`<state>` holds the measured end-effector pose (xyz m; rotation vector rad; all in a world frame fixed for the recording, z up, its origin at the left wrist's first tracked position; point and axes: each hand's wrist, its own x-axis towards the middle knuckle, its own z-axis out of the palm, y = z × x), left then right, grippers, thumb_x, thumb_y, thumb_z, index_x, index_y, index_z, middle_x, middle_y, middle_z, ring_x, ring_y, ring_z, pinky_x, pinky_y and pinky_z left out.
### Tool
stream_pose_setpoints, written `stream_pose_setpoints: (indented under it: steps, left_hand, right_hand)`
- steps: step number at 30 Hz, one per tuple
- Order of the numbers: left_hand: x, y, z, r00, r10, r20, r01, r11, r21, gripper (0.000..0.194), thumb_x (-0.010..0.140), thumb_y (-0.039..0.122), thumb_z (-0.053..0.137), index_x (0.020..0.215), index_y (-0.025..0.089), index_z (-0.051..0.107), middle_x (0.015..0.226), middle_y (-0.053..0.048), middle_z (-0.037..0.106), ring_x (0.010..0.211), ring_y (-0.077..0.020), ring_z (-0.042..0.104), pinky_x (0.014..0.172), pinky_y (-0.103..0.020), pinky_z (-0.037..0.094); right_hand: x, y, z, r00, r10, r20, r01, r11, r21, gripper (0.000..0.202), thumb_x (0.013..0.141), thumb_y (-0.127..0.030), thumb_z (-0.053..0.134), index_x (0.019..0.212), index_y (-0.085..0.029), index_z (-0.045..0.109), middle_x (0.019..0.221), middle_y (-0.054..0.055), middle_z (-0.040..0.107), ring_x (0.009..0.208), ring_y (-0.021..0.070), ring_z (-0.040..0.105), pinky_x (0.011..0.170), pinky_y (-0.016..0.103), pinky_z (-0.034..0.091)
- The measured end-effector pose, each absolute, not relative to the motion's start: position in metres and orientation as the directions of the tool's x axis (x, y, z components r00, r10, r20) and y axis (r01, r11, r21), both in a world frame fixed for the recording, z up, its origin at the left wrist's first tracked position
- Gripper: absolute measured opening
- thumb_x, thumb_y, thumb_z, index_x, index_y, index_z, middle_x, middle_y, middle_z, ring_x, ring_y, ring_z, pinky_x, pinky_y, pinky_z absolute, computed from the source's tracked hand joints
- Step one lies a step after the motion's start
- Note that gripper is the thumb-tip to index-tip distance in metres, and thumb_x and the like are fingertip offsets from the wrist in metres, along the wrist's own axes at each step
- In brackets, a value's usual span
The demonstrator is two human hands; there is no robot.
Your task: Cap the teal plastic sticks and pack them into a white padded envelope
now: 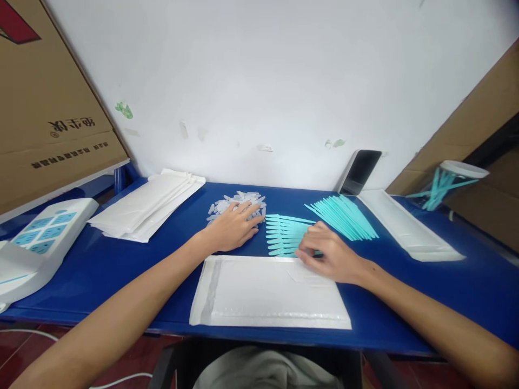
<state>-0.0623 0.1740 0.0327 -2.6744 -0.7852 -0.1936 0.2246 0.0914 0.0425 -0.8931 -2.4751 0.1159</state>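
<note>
On blue table (121, 259), left hand (233, 227) flat on clear caps (237, 202), right hand (328, 251) pinching one teal stick (284, 235) (eight rowed).

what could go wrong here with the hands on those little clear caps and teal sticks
1. The left hand lies on the loose pile of clear caps; a sweep might scatter them across the blue table.
2. The right hand is pinching at the neat row of teal sticks; pulling one may skew its neighbours.
3. The white padded mailer reaches close to the table's front edge, so a forearm nudge could push it off.
</note>
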Motion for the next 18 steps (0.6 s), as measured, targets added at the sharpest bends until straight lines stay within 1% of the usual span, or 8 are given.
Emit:
stream_pose_setpoints:
  steps: [2,5,8,10,12,13,16,18]
  left_hand:
    - [-0.062,0.174,0.032,0.838,0.500,0.219,0.544,-0.790,-0.283,0.046,0.108,0.035,0.035,0.144,0.016,0.055,0.157,-0.018,0.048,0.139,-0.0384,0.047,0.110,-0.055,0.038]
    - [-0.060,0.174,0.032,0.834,0.508,0.213,0.550,-0.787,-0.279,0.046,0.108,0.035,0.035,0.146,0.014,0.053,0.158,-0.019,0.047,0.140,-0.0378,0.046,0.111,-0.056,0.039]
    - [-0.058,0.174,0.030,0.816,0.532,0.224,0.577,-0.770,-0.274,0.047,0.106,0.031,0.038,0.148,0.014,0.050,0.160,-0.020,0.043,0.141,-0.0387,0.045,0.112,-0.059,0.038]
    - [-0.056,0.175,0.029,0.809,0.543,0.223,0.587,-0.761,-0.278,0.047,0.105,0.029,0.040,0.148,0.014,0.051,0.161,-0.020,0.042,0.142,-0.0397,0.045,0.113,-0.061,0.038]
    - [-0.056,0.175,0.028,0.805,0.553,0.214,0.593,-0.750,-0.293,0.047,0.105,0.030,0.039,0.147,0.014,0.053,0.161,-0.020,0.042,0.143,-0.0399,0.045,0.114,-0.061,0.037]
    - [-0.056,0.175,0.027,0.800,0.562,0.209,0.599,-0.741,-0.302,0.048,0.105,0.031,0.039,0.147,0.014,0.053,0.161,-0.020,0.042,0.143,-0.0398,0.044,0.115,-0.061,0.036]
    - [-0.056,0.173,0.028,0.783,0.588,0.204,0.621,-0.716,-0.319,0.049,0.107,0.034,0.039,0.148,0.012,0.054,0.162,-0.019,0.041,0.146,-0.0400,0.042,0.117,-0.060,0.036]
    - [-0.058,0.170,0.030,0.779,0.592,0.204,0.625,-0.713,-0.318,0.049,0.107,0.035,0.040,0.149,0.013,0.053,0.162,-0.019,0.042,0.146,-0.0408,0.041,0.116,-0.060,0.037]
  right_hand:
    - [0.227,0.094,0.041,-0.618,0.652,0.440,0.618,0.748,-0.240,0.038,0.101,-0.031,0.051,0.065,-0.020,0.051,0.057,-0.003,0.053,0.056,0.0124,0.046,0.073,0.037,0.032]
    - [0.231,0.098,0.038,-0.547,0.693,0.469,0.663,0.701,-0.263,0.041,0.100,-0.034,0.053,0.062,-0.021,0.047,0.051,-0.006,0.046,0.051,0.0110,0.040,0.072,0.036,0.033]
    - [0.235,0.103,0.036,-0.461,0.745,0.482,0.694,0.642,-0.327,0.037,0.098,-0.036,0.054,0.064,-0.022,0.053,0.048,-0.005,0.045,0.054,0.0149,0.046,0.065,0.033,0.037]
    - [0.237,0.105,0.037,-0.453,0.765,0.459,0.682,0.628,-0.374,0.033,0.098,-0.034,0.054,0.068,-0.022,0.059,0.049,-0.004,0.047,0.053,0.0144,0.047,0.059,0.030,0.037]
    - [0.235,0.104,0.038,-0.508,0.745,0.432,0.638,0.663,-0.392,0.029,0.098,-0.032,0.056,0.073,-0.020,0.063,0.055,-0.003,0.053,0.050,0.0123,0.048,0.056,0.028,0.037]
    - [0.233,0.103,0.039,-0.546,0.719,0.430,0.612,0.693,-0.383,0.027,0.098,-0.032,0.057,0.076,-0.019,0.066,0.060,-0.002,0.057,0.053,0.0123,0.050,0.056,0.027,0.038]
    - [0.221,0.094,0.044,-0.670,0.615,0.416,0.541,0.788,-0.294,0.025,0.101,-0.032,0.055,0.094,-0.016,0.073,0.078,0.005,0.065,0.068,0.0152,0.058,0.063,0.027,0.042]
    - [0.213,0.086,0.047,-0.745,0.575,0.339,0.527,0.818,-0.229,0.030,0.103,-0.034,0.052,0.110,-0.016,0.074,0.084,0.006,0.066,0.073,0.0167,0.060,0.066,0.028,0.043]
